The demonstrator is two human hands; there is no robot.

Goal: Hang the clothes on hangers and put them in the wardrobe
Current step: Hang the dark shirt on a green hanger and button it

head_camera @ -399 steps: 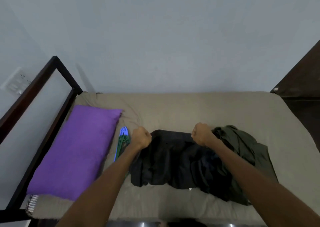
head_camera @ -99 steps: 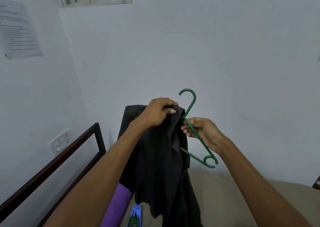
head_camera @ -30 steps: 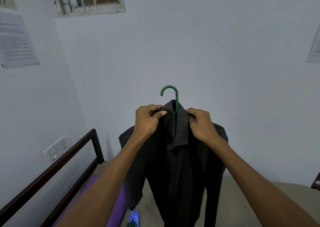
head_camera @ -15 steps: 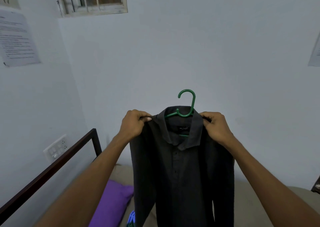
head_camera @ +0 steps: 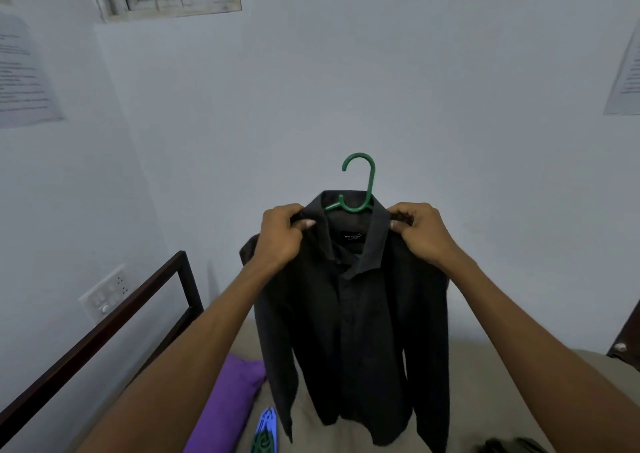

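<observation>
Dark charcoal button-front shirt [head_camera: 349, 314] is up in the air at chest height in front of the person, above the bed, already sitting on the thin green plastic hanger [head_camera: 358, 189]. Left hand [head_camera: 282, 236] pinches the shirt's left shoulder seam just beside the collar, thumb on the front, fingers curled over the top edge; right hand [head_camera: 420, 232] does the same on the other shoulder. Hands sit level and apart, with collar and hanger neck between them. My read: a shoulder grip rather than a hook grip lets the person square the fabric over the hanger arms and keep it from sliding off one side. Hanger arms are mostly hidden under the cloth, so I can't tell how well they're seated. Hook stands upright above and between the hands, open end curling toward the left-hand side. Shirt's long axis is vertical: collar up, hem down, front placket and neck label facing the person, sleeves hanging straight below each hand. Hem hangs near the beige mattress [head_camera: 485, 400]; can't tell if it touches. Below the left forearm: purple pillow [head_camera: 228, 404] and more hangers, blue and green plastic [head_camera: 265, 432], lying on the bed. Below the right forearm, a dark crumpled garment [head_camera: 509, 447] waits at the frame edge. Wardrobe isn't clearly in view; hanging in it is not yet done.
</observation>
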